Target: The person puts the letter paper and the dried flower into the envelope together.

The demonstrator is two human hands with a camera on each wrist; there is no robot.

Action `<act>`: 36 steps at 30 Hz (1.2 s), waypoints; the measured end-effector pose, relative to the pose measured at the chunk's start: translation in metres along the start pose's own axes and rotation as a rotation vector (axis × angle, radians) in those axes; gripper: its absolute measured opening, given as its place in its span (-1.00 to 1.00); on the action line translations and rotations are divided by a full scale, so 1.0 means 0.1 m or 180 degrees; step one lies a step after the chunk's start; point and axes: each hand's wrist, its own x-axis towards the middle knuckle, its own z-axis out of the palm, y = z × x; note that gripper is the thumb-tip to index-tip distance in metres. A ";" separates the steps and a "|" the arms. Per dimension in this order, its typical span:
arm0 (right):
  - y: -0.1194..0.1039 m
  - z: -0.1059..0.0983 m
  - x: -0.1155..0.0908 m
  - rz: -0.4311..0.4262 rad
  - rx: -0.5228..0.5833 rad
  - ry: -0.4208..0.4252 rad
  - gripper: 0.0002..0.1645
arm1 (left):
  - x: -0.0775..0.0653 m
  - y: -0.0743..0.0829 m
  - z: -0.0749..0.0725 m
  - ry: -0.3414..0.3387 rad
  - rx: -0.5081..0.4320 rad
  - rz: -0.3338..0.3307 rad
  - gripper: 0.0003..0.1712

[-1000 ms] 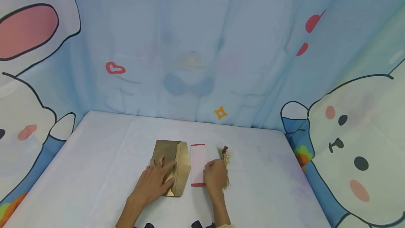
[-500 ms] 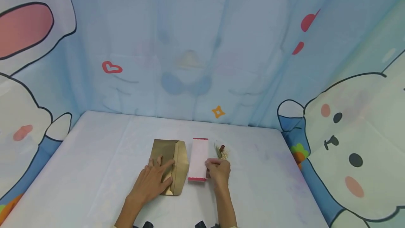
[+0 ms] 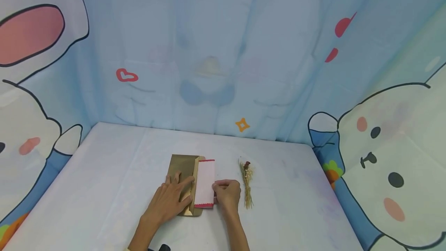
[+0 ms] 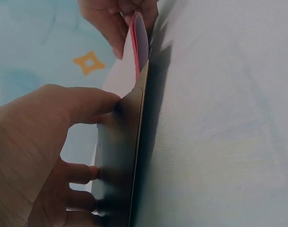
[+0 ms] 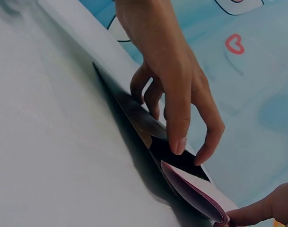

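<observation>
A gold envelope point(image 3: 182, 165) lies on the white table, its flap opened toward the right. My left hand point(image 3: 168, 200) presses on it with spread fingers, the thumb close to the envelope's mouth. With thumb and fingers, my right hand point(image 3: 228, 193) pinches the right edge of a folded pale pink card point(image 3: 204, 183) with red end borders. The card overlaps the flap, its left edge at the envelope's mouth. In the right wrist view the folded card point(image 5: 200, 191) bows slightly apart between its layers, just below the fingertips of the left hand point(image 5: 174, 85).
A small bunch of dried flowers point(image 3: 247, 185) lies to the right of my right hand. Behind the white table point(image 3: 289, 189) hangs a light blue curtain point(image 3: 216, 49) with cartoon animals.
My right hand lifted the pink card beside the flowers, then carried it left onto the envelope's flap. The dried flowers are now uncovered. My left hand has stayed on the envelope.
</observation>
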 end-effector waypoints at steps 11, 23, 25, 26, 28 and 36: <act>0.00 0.12 -0.03 -0.0434 -0.0480 0.0294 -0.91 | 0.02 -0.02 -0.02 -0.0032 -0.0147 -0.0020 -0.39; -0.04 0.27 -0.06 -0.0651 -0.0531 0.0327 -0.86 | 0.03 -0.04 -0.02 -0.0125 -0.0278 -0.0083 -0.36; -0.05 0.28 -0.06 -0.0670 -0.0554 0.0307 -0.86 | 0.03 -0.05 -0.02 -0.0125 -0.0292 -0.0068 -0.36; -0.05 0.29 -0.06 -0.0673 -0.0552 0.0297 -0.86 | 0.03 -0.05 -0.02 -0.0123 -0.0291 -0.0063 -0.36; 0.05 0.34 0.02 -0.0756 -0.0507 0.0311 -0.85 | 0.04 -0.06 -0.01 -0.0122 -0.0293 -0.0055 -0.35; 0.00 0.38 -0.05 -0.0974 -0.0489 0.0297 -0.85 | 0.03 -0.07 -0.02 -0.0129 -0.0290 -0.0045 -0.36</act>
